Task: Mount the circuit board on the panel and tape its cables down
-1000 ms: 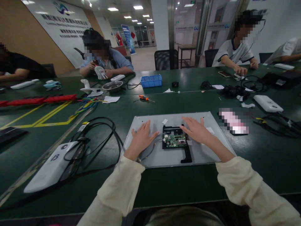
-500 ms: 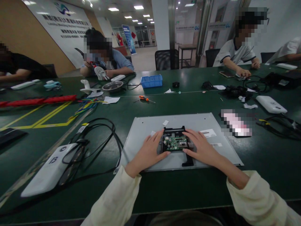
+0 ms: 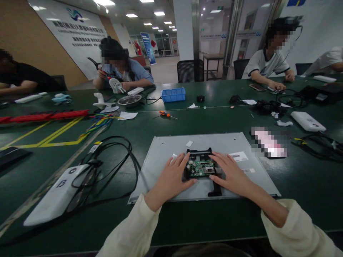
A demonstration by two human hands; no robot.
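A green circuit board [image 3: 200,168] sits in a black plastic frame [image 3: 198,152] on the back of a flat grey metal panel [image 3: 160,150]. My left hand [image 3: 174,175] grips the frame's left side, with fingers along the edge and the thumb at the near corner. On the opposite side, my right hand [image 3: 230,173] holds the frame the same way, its thumb by the near right corner. A black leg of the frame [image 3: 215,189] reaches toward the panel's near edge. My fingers hide parts of both frame sides.
A white power bank [image 3: 56,196] with looped black cables lies left of the panel, a phone [image 3: 268,142] to the right. Beyond are an orange screwdriver [image 3: 165,114], a blue basket [image 3: 173,95] and a metal bowl [image 3: 129,100]. Several people sit around the green table [image 3: 214,221].
The view has tilted up slightly, so the panel and hands appear a little lower. Both hands stay at the frame's sides, with hardly any shift against the panel.
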